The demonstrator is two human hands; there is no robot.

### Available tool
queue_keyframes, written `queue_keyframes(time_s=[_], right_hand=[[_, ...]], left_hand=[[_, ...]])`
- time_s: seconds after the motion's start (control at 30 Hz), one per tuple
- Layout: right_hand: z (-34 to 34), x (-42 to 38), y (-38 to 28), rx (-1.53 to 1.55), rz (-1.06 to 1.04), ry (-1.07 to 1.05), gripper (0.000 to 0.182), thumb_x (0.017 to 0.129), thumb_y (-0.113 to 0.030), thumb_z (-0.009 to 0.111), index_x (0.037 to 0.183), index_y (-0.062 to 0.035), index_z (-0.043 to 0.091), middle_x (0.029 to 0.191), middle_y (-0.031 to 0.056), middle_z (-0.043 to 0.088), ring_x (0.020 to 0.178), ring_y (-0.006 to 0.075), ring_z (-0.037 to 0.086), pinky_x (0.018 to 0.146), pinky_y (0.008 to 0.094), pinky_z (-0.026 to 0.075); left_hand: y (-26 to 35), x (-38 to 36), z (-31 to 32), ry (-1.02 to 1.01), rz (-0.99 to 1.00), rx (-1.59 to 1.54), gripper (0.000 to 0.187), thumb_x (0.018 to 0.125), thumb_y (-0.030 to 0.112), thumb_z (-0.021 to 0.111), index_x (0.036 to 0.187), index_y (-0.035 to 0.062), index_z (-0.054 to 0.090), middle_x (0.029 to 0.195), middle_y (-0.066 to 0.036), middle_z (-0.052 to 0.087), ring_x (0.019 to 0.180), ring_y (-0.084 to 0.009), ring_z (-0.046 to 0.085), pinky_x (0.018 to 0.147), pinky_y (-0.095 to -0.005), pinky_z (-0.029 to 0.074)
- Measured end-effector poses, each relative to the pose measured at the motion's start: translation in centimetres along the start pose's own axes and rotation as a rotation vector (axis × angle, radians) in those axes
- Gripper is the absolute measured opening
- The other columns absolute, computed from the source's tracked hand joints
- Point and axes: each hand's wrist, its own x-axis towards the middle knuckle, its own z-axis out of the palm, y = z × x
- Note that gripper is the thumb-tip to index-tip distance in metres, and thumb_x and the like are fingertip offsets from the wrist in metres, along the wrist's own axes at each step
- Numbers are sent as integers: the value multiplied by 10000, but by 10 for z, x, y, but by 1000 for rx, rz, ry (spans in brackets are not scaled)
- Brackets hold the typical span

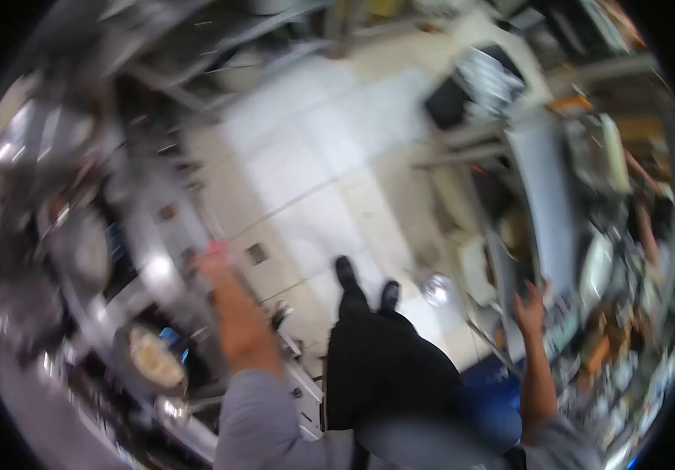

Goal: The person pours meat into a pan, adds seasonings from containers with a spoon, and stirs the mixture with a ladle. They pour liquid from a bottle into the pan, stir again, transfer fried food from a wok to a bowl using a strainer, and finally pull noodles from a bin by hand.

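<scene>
My left hand (211, 258) reaches out beside the steel stove front (153, 235). A pink patch shows at its fingers, but motion blur hides what it is and how the fingers lie. Nearest to that arm on the stove are a pan (156, 359) with pale yellowish food in it and a second round pan (91, 249) farther along. On the other side, my right hand (531, 307) is open, fingers spread and nothing in them. It hovers near the edge of a long pale counter (545, 211), close to a crowded row of blurred items.
A tiled floor (306, 180) runs between stove and counter. At the far right stands a black bin (445, 106) with a grey plastic bag (490, 78). Another person's arm (647, 231) reaches in at the right. A shiny round object (436, 289) is near my feet.
</scene>
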Motion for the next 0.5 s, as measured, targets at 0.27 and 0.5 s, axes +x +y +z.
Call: queue_keyframes(time_s=[0.27,0.5], right_hand=[[-9,-17,-20,-38,-232,253,368,777,-114,677,1132,-55,599,1382,244,389,1151,408,532,933,430,473],[77,-44,30,125,-189,-69,284,769,-69,668,1045,-57,600,1214,218,490,1105,382,547,904,410,487]], left_hand=[[4,-22,47,183,204,24,474,992,412,419,1207,16,566,1330,-81,567,1266,-226,481,1034,-524,389],[13,-4,34,174,258,386,470,983,393,434,1301,51,491,1337,-60,555,1302,-201,458,1018,-419,383]])
